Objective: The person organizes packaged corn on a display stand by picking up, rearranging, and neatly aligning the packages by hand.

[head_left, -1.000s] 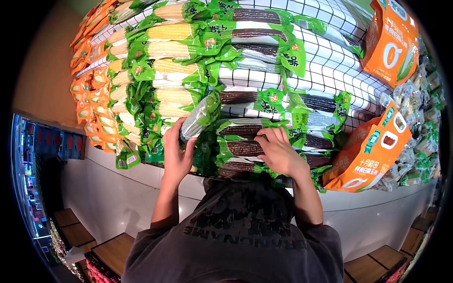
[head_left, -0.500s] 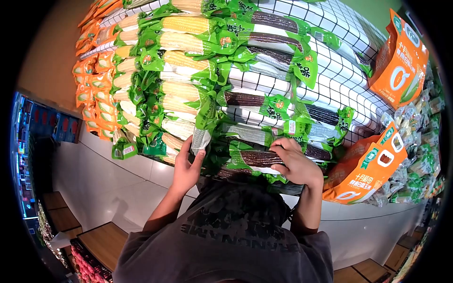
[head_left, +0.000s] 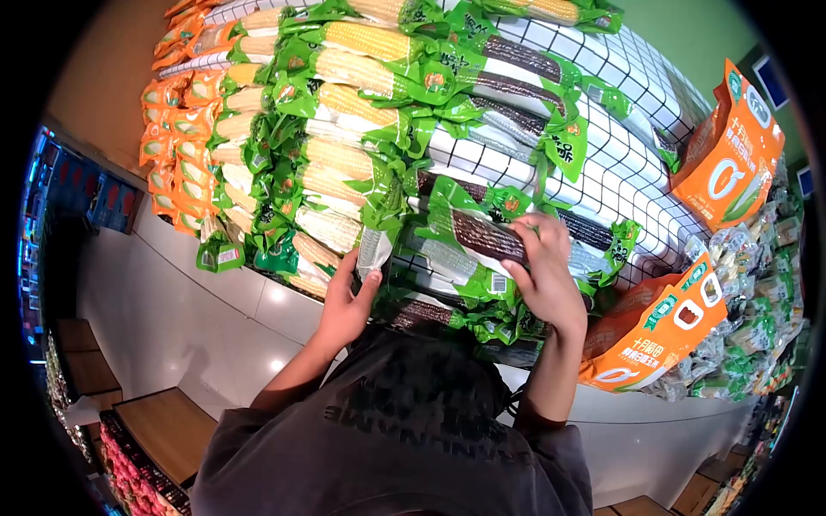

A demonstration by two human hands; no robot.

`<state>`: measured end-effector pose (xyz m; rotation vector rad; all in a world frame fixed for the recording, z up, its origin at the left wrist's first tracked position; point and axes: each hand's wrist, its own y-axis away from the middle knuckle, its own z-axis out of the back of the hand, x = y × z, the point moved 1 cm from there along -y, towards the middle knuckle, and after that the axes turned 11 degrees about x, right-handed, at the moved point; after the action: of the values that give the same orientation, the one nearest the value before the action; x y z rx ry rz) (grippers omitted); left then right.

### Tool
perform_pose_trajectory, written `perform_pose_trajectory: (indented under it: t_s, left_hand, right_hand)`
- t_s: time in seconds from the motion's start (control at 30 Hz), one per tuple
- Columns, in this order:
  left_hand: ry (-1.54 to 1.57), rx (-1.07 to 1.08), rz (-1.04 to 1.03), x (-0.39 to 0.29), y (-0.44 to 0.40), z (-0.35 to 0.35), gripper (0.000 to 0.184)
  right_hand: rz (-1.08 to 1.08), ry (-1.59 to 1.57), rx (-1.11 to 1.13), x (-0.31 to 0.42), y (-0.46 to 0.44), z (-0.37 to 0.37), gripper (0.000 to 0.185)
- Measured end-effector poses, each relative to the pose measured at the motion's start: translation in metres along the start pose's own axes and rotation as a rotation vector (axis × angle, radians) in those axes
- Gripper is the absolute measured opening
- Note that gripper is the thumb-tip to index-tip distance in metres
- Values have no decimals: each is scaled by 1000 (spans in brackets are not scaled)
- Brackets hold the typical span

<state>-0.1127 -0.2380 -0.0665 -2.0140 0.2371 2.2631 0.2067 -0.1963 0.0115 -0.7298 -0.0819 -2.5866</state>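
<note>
Floor (head_left: 206, 344) glare, black fisheye edges.

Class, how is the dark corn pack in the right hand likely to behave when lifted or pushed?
The dark corn pack will probably stay stiff: its cob looks straight with the right hand holding it toward one end. Its glossy plastic film may make it a little slippery. The rounded cob could roll if pushed, though the loose green end might slow that.
</note>
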Motion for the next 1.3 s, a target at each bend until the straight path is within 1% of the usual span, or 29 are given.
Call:
perform_pose_trajectory:
  t_s: [0.03,0.1,0.17,0.2,0.23,0.3,0.33,0.43,0.5,0.57,0.6,0.63,0.7,0.73,0.83,0.9,1.0,1.03,1.1,1.23,1.3]
  left_hand:
    - [-6,10,-13,-1,-1,-1,47]
    - [25,24,-22,-1,-2,-2,48]
    - [-20,41,-34,-5,-2,-3,48]
    - [-38,59,-40,-6,-1,-4,48]
    - [-56,76,-44,-7,-1,-4,48]
    - [-48,100,-35,-5,2,-5,51]
    - [-27,116,-23,-3,2,-5,52]
    - [-5,127,-9,0,3,-8,52]
    - [-68,164,6,2,2,-9,52]
    - [-75,177,-3,0,1,-10,52]
    - [-78,197,-11,-1,0,-10,52]
    - [-81,216,-19,-1,0,-10,53]
    - [-106,226,-38,0,-1,-10,52]
    - [-120,234,-32,2,-1,-11,52]
    - [-158,242,-15,-1,-1,-13,52]
    - [-157,176,-106,-2,-2,-15,50]
    - [-166,172,-108,0,-2,-15,50]
    - [-165,169,-107,0,-1,-14,50]
    - [-130,237,-13,1,0,-12,53]
    - [-153,221,-27,2,-2,-12,52]
    - [-236,147,-111,6,-4,-12,54]
  right_hand:
    - [39,86,-57,0,-10,-1,48]
    - [43,29,-59,-3,-32,-3,46]
    - [61,119,-115,-8,-55,-14,44]
    - [33,149,-181,-10,-66,-22,46]
    - [31,149,-193,-13,-72,-27,46]
    - [-58,227,-300,-18,-84,-33,49]
    - [-99,234,-287,-19,-85,-37,53]
    - [-104,276,-271,-14,-86,-43,55]
    - [-107,271,-282,-12,-87,-43,56]
    - [-103,307,-279,-9,-88,-43,54]
    - [-109,298,-265,-6,-90,-43,48]
    - [-112,298,-271,-5,-90,-45,48]
    - [-108,425,-301,-3,-92,-49,45]
    - [-106,428,-292,-1,-93,-49,44]
    - [-64,360,-298,5,-94,-51,47]
    - [-56,349,-275,4,-95,-52,46]
    - [-25,333,-274,-13,-98,-63,48]
    - [-26,300,-276,-20,-101,-66,51]
    - [-21,267,-275,-23,-101,-68,53]
    - [3,185,-335,-19,-95,-65,54]
    - [4,139,-348,-26,-94,-67,54]
